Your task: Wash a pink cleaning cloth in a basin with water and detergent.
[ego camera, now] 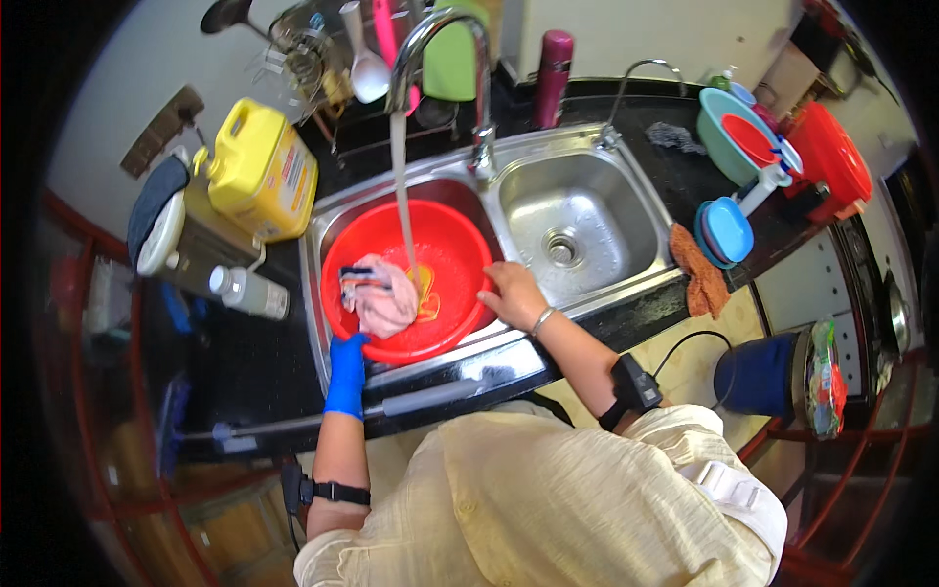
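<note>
A red plastic basin [462,323] sits in the left bowl of a steel double sink. Water runs into it from the tall chrome faucet [484,110]. Inside lies a wet, crumpled pink cloth [389,301] with dark and orange stripes, left of a yellow pattern on the basin floor. My left hand [348,370], in a blue glove, is at the basin's near left rim, its fingers partly hidden. My bare right hand [515,293] has its thumb and fingers at the basin's right rim; whether they grip it is unclear.
The right sink bowl [587,213] adjoins the basin. Left stand a yellow jug [257,176] and a capped clear bottle [249,292]. Behind is a magenta flask [554,77]. An orange-brown cloth [697,271] hangs over the counter edge, near blue dishes [728,227] and a teal basin [715,132].
</note>
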Available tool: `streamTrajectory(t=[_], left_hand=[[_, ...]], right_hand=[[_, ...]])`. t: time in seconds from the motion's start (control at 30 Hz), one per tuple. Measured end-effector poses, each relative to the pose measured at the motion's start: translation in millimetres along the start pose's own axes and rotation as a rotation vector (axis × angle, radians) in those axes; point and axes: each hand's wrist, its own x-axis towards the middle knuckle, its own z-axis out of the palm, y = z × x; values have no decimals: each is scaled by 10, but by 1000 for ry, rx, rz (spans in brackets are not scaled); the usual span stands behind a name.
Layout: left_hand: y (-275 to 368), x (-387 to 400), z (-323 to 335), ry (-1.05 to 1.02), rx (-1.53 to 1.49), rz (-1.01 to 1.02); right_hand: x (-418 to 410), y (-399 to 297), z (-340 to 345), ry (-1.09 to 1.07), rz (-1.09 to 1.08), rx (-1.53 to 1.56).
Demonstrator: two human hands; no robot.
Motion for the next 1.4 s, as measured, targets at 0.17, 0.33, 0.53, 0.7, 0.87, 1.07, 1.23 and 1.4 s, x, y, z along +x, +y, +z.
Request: streamTrajectory(t=[0.17,0.33,0.53,0.7,0.87,1.07,1.23,1.4], left_hand=[[-82,-7,-67,-112,-92,-13],[-183,65,-68,-77,-56,16],[21,8,38,-28,-2,-101],[-192,201,-181,-21,-32,-38],[25,43,14,-77,-7,-147],[-129,156,-112,-63,-7,-135],[-246,344,-288,-99,-52,-236],[-249,373,-286,-110,-33,-272]], right_hand=[[-93,-73,204,-105,166,-87],[-153,-48,237,-161,181,-155],[-121,-73,123,-253,109,-205],[-89,-140,124,-225,59,-188],[-151,-45,118,-162,70,-156],[-145,-59,136,-157,47,-145],[-144,-56,152,-105,14,-135],[-157,-34,166,-85,7,-132]])
